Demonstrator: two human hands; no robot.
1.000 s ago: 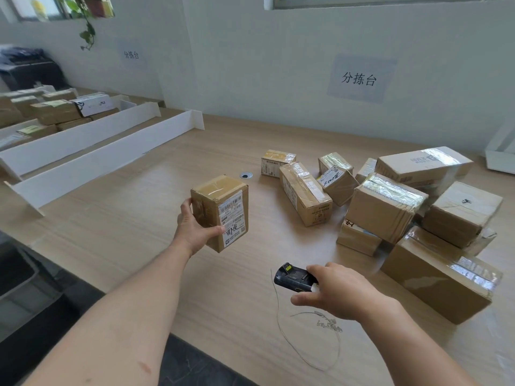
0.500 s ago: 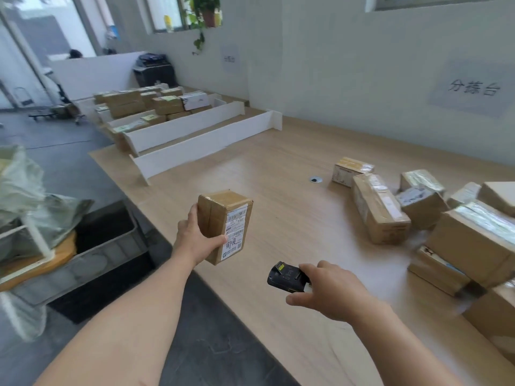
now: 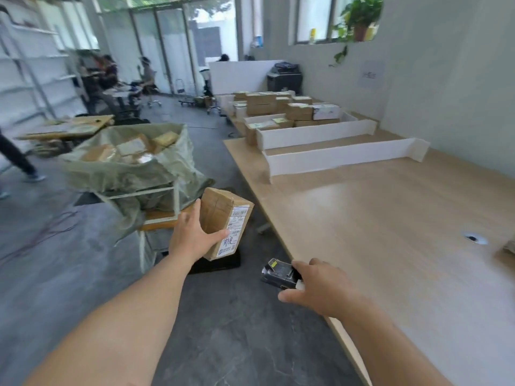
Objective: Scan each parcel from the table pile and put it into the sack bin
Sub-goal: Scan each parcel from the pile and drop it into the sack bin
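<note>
Left hand (image 3: 192, 238) grips box (image 3: 220, 215), right hand (image 3: 320, 291) holds scanner (image 3: 277, 274); sack (image 3: 125, 174) looks near-full (blurry), so box could slide off its rim.

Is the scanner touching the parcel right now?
Apart. The head view shows a strip of floor between the scanner, held in the right hand, and the parcel, gripped by the left hand.

We count two hands, the left hand (image 3: 192, 235) and the right hand (image 3: 320, 291), one parcel (image 3: 223, 215), one scanner (image 3: 278, 274), one sack bin (image 3: 133, 176) showing at least three bagged parcels (image 3: 103, 153), two long white dividers (image 3: 342, 160) on one table (image 3: 390, 218), and one potted plant (image 3: 361, 15).
</note>
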